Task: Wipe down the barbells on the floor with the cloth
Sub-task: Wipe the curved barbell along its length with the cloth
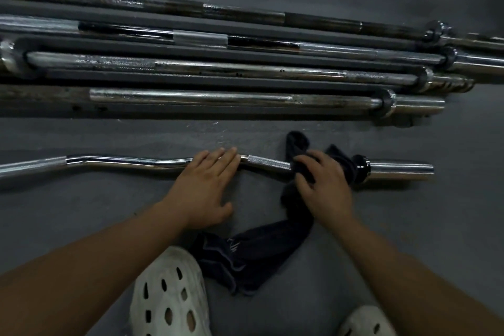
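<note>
One curl bar (131, 162): left hand (203, 188) rests flat, right hand (324, 185) grips cloth (259, 254).

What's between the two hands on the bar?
Head view: only a bare knurled stretch of the curved bar, from left hand to right hand on the cloth.

Curl bar (131, 162) crosswise on the floor (81, 213), cloth (253, 254) draped over its right part and trailing back beside the left shoe (169, 294), straight barbells (231, 98) side by side behind it.
</note>
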Motion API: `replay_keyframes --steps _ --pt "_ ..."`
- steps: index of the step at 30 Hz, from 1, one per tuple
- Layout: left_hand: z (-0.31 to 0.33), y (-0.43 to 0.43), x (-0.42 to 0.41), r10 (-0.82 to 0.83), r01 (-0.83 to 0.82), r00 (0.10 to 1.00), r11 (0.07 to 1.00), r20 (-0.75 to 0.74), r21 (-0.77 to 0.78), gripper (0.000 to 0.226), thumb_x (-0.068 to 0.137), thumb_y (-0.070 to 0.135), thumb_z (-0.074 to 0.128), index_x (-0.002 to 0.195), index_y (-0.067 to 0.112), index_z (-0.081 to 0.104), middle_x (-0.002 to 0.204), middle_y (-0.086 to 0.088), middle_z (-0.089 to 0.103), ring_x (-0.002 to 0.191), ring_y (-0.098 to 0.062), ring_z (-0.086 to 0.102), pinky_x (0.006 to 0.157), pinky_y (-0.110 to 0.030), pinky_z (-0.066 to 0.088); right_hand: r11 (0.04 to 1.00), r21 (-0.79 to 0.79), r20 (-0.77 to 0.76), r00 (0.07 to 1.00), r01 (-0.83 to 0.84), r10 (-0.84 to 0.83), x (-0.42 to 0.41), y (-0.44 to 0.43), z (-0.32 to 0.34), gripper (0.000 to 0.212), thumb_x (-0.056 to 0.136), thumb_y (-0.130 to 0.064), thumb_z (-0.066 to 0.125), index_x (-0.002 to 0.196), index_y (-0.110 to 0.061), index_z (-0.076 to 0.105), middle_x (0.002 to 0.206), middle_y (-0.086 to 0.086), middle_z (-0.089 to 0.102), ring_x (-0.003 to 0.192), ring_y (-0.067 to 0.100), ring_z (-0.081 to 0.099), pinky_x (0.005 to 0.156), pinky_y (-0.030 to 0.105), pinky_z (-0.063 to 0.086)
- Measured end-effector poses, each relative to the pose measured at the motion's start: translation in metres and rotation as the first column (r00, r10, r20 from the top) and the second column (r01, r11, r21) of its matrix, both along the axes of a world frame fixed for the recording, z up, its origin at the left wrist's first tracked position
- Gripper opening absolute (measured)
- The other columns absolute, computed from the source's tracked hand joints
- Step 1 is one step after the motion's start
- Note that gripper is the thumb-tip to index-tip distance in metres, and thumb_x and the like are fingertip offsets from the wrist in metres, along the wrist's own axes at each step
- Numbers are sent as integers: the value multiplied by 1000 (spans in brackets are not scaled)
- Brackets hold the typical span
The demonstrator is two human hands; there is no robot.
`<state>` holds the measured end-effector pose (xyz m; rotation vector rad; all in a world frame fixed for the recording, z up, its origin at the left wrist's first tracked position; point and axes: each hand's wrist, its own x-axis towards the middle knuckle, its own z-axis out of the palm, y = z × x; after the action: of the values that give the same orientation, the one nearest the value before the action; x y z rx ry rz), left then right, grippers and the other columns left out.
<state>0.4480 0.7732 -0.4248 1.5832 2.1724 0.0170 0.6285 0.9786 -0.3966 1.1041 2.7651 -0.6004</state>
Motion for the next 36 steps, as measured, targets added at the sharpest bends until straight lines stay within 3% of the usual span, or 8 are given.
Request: replay_keyframes --steps 6,10,12,19,24,27,30,36 --pt "4 3 7 45 -45 999 999 -7 -17 102 72 66 32 158 16 13 166 -5 9 151 -23 13 122 -41 7 936 53 -30 938 348 -346 1 -4 -8 49 75 -24 50 118 -12 71 135 13 58 125 34 52 111 37 36" --pt "6 5 8 85 -85 996 996 2 -6 99 69 63 39 154 13 31 159 -8 32 144 -27 31 120 -42 19 990 -107 -69 994 -93 86 -36 -53 1 51 76 -10 60 125 -22 67 143 5 52 130 26 46 112 32 34" --pt "4 5 7 100 -100 995 995 20 12 97 68 61 40 152 12 36 156 -9 38 141 -27 36 119 -42 23 989 -114 -21 996 -92 90 -17 -19 4 53 77 -9 59 128 -23 65 142 4 52 127 26 50 108 37 43" --pt "3 18 8 94 -94 995 995 -14 15 93 70 62 34 150 16 37 150 -8 43 131 -30 44 111 -45 30 814 -94 -132 803 573 -581 6 -39 -9 50 80 -6 64 130 -9 61 145 19 39 127 40 47 109 40 37" --pt "1 38 32 -89 88 996 993 14 73 96 71 54 50 155 13 27 161 -14 24 148 -30 24 121 -47 14 1000 10 14 1000 -9 9 2 -18 12 42 79 -15 66 120 -24 65 133 8 46 118 30 49 91 40 50" --pt "-1 44 46 -124 123 991 991 41 45 102 74 61 48 159 22 6 165 -13 -6 152 -30 -2 121 -52 1 944 89 -31 948 318 -317 33 29 6 45 80 -3 62 123 -14 68 134 19 50 122 41 50 102 42 43" --pt "-1 44 46 -140 139 990 990 31 13 107 73 63 48 158 24 -2 164 -11 -14 152 -29 -10 120 -54 0 875 -38 -77 871 483 -485 14 -19 -6 56 84 -24 65 140 -20 58 159 18 29 143 37 30 115 41 29" --pt "7 45 41 -106 106 990 994 98 12 108 77 63 48 157 18 -8 165 -4 -15 151 -21 -13 122 -47 -5 997 -73 88 996 1 6 12 -3 14 59 83 -26 63 140 -36 48 151 2 35 124 33 51 97 41 48"
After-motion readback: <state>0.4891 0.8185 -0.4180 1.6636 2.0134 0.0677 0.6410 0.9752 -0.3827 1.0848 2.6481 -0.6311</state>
